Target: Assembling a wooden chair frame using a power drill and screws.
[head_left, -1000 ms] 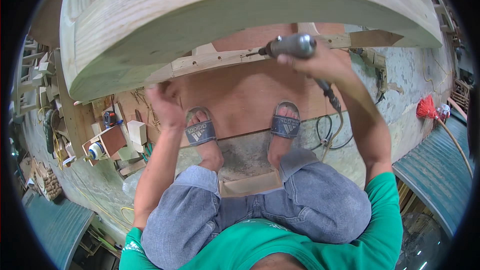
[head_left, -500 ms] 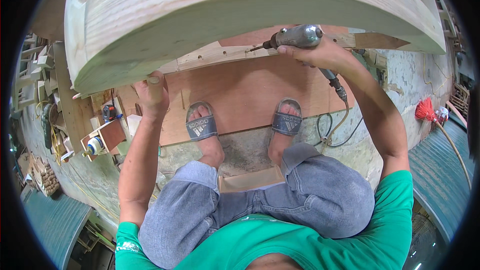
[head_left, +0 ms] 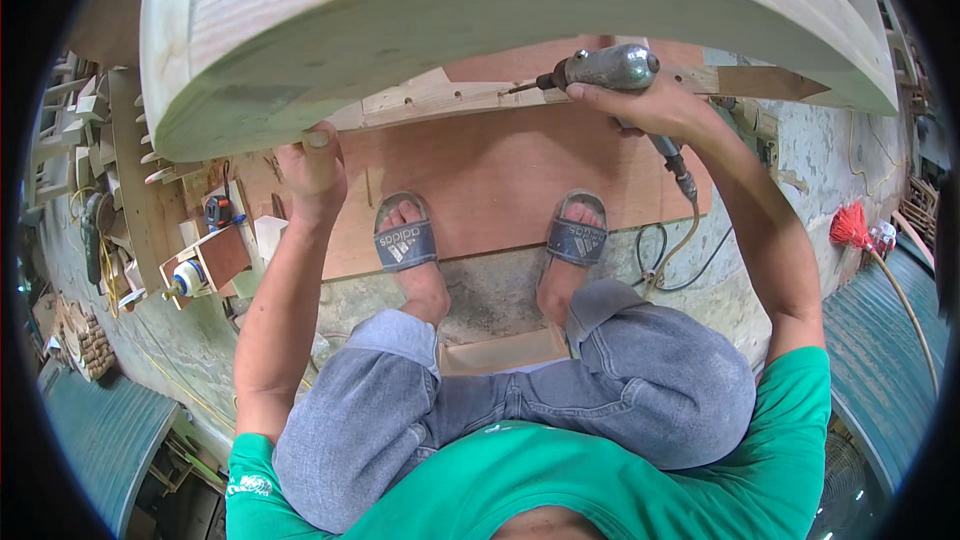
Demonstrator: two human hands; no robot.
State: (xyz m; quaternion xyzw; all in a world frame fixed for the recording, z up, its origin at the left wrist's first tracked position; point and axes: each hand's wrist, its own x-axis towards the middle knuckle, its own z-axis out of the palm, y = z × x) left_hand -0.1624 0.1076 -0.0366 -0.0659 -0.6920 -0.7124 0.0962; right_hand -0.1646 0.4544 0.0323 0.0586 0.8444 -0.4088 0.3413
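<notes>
A large pale wooden piece with a curved edge (head_left: 520,30) spans the top of the view, close above my hands. My left hand (head_left: 312,175) grips its lower edge at the left, thumb uppermost; the other fingers are mostly hidden. My right hand (head_left: 655,105) is wrapped around the handle of a silver air screwdriver (head_left: 615,67) with a hose at its base. The tool lies nearly level, and its thin bit points left at a pale wooden rail (head_left: 430,105) with several dark holes. The bit tip is at or close to one hole; contact is unclear.
Beneath my sandalled feet lies a reddish plywood sheet (head_left: 460,195). A black cable (head_left: 655,265) loops on the concrete at right, near a red brush (head_left: 850,227). At left are a small open wooden box (head_left: 222,255), a tape measure (head_left: 217,210) and stacked offcuts.
My left hand and the screwdriver sit slightly higher and farther right in view. The curved piece has also shifted a little in view. Both grips look the same.
</notes>
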